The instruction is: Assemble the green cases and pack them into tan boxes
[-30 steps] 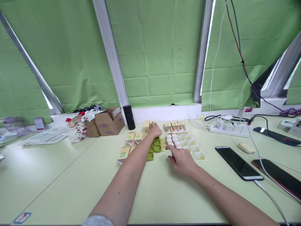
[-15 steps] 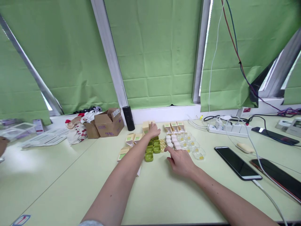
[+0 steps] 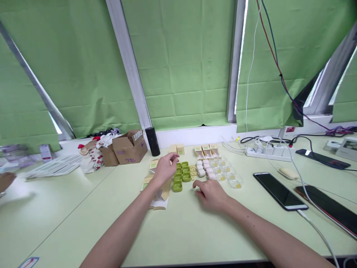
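Above the left side of the small green square dishes [image 3: 177,186], my left hand [image 3: 165,168] hovers with loosely bent fingers, seemingly holding nothing. It partly hides the opened cardboard boxes with green labels [image 3: 145,181] beside the dishes. My right hand [image 3: 213,194] rests low over the table, index finger stretched forward and thumb apart, nothing in it. Just beyond it lie white and pale pink rounded pieces [image 3: 211,175], small yellowish pieces [image 3: 193,173] and clear plastic cups with yellow bits [image 3: 235,183]. More small boxes [image 3: 206,151] stand behind in a row.
A black cylinder [image 3: 152,142] and an open cardboard carton [image 3: 130,149] stand back left. To the right lie a phone [image 3: 280,191] on a cable, another phone [image 3: 329,206] and a power strip [image 3: 270,153]. Another person's hand [image 3: 7,181] shows at the left edge.
My left hand has drawn back from the boxes at the rear, toward me and to the left. My right hand has hardly moved.
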Demonstrator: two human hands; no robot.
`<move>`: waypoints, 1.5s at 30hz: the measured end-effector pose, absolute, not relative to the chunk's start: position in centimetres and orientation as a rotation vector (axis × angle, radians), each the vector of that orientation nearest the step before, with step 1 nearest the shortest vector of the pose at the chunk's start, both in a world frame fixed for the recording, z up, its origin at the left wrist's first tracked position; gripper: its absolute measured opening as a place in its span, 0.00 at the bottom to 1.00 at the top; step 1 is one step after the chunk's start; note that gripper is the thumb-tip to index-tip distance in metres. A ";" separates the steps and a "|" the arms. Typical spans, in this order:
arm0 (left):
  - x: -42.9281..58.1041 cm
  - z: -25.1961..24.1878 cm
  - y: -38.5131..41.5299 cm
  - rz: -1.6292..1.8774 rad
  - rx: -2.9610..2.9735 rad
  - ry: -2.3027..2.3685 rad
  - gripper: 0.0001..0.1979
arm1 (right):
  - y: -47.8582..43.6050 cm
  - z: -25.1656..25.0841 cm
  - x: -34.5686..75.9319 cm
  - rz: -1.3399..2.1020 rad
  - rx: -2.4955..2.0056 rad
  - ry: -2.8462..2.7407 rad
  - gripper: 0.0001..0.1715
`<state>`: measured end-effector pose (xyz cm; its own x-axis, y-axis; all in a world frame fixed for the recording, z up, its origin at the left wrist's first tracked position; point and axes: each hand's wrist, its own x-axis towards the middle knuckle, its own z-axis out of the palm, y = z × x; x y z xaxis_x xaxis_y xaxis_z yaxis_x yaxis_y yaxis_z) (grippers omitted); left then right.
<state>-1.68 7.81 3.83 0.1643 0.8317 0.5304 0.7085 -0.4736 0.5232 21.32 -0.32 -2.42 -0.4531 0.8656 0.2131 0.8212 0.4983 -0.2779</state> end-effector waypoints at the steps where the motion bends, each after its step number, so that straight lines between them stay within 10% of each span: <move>1: -2.0 3.7 6.9 1.148 2.336 1.552 0.11 | -0.3 -2.5 21.3 0.201 -1.416 -2.429 0.16; 17: -3.6 2.6 2.2 0.057 2.794 1.685 0.06 | -0.3 -2.8 21.4 0.230 -1.358 -2.473 0.12; 45: 0.0 -0.6 -0.4 0.146 2.876 1.439 0.08 | 0.1 -3.3 21.3 0.287 -1.310 -2.303 0.23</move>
<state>0.02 -0.36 -0.55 0.5971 0.7938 0.1157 0.8008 -0.5982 -0.0290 21.27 0.06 -3.29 -0.4324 0.8516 0.2963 0.7531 0.5218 -0.4008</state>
